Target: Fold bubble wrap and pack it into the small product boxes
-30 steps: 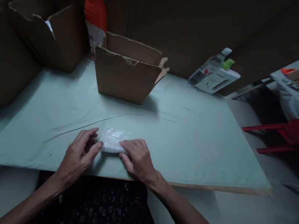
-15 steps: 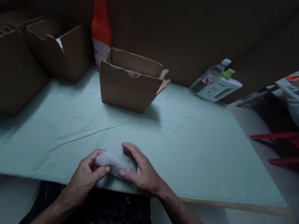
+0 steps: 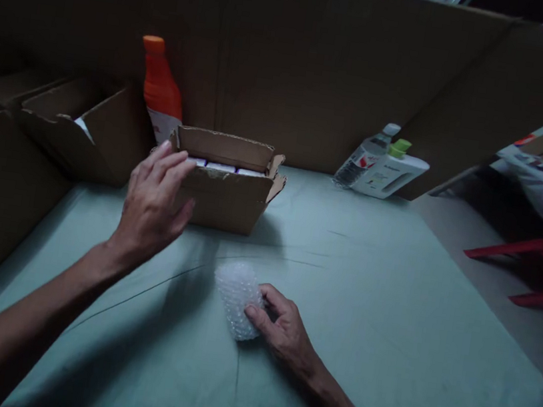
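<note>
Cartons (image 3: 5,193) stand at your ten o'clock, an orange bottle (image 3: 163,90) at eleven. Your left hand (image 3: 152,207), fingers loosely spread and gripping nothing, is raised at the left end of the open cardboard box (image 3: 225,204), also toward eleven; whether they touch, I cannot tell. Near twelve, the bubble-wrap bundle (image 3: 237,296) is over the bench (image 3: 387,314), its right edge pinched between thumb and fingers of your right hand (image 3: 284,330). At one o'clock, a clear bottle (image 3: 361,162) tilts beside a white jug (image 3: 392,177).
</note>
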The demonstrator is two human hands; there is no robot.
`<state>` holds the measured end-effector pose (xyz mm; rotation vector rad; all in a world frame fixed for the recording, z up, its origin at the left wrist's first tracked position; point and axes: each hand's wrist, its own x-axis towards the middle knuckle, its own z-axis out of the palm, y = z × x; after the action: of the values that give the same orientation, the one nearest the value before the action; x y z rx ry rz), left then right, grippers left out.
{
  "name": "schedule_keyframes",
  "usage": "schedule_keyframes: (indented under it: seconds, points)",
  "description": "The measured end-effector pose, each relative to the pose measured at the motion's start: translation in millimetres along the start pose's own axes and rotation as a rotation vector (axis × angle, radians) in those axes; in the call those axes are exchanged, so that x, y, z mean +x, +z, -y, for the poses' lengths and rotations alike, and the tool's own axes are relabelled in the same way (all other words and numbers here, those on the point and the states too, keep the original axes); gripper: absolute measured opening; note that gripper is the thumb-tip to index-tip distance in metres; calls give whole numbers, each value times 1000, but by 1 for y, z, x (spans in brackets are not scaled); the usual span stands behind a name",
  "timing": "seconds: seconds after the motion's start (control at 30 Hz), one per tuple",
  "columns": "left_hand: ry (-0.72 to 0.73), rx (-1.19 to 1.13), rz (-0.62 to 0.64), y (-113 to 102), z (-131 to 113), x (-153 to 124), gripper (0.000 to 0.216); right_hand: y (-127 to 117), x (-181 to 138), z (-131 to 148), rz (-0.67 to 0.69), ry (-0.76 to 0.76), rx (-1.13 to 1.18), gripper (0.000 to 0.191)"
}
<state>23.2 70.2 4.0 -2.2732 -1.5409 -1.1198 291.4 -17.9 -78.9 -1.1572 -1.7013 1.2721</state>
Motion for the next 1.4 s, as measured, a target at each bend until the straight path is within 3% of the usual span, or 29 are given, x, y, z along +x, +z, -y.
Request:
schedule_keyframes:
  seconds: [0.1, 0.2, 0.33, 0.5, 0.6, 0.73, 0.83, 0.93, 1.0, 1.1, 1.17, 1.23, 1.3, 1.4]
  points:
    - [61, 48, 55, 18, 19, 33, 24, -11, -3, -6, -38, 44, 45, 31]
    - [169, 38, 25, 22, 26, 34, 8, -23, -5, -9, -74, 71, 37, 34]
    - [292, 55, -2, 0, 12, 3, 10, -44, -5, -3, -191, 16, 4, 32]
    - [269, 42, 49, -42, -22, -45, 12, -69, -10, 11, -328, -115, 3, 26]
    - [273, 29, 93, -55, -31, -65, 14, -74, -15, 21, -243, -193, 1, 23]
    - [199, 17, 62, -57, -37, -76, 19, -67, -23, 38, -3, -261, -72, 24]
    - [138, -16, -67, -58, -51, -88, 26, -54, -29, 47, 158, -267, -157, 22]
    - [90, -164, -213, -53, -70, -119, 34, -33, -34, 44, 203, -216, -266, 19]
    - [-22, -334, -180, -42, -82, -149, 34, -15, -36, 34, 114, -180, -361, 17]
    - [-450, -643, 78, -20, -92, -185, 27, 18, -34, 17, -91, -270, -547, 18]
    - [-768, -860, 217, -11, -96, -197, 38, 40, -32, 11, -73, -393, -630, 25]
    - [-987, -999, 254, -9, -95, -197, 51, 59, -31, 11, 46, -474, -626, 36]
    - [-1105, -1007, 221, -11, -93, -193, 52, 71, -29, 14, 94, -481, -581, 44]
    - [-1160, -959, 183, -17, -90, -188, 50, 79, -27, 17, 41, -428, -547, 41]
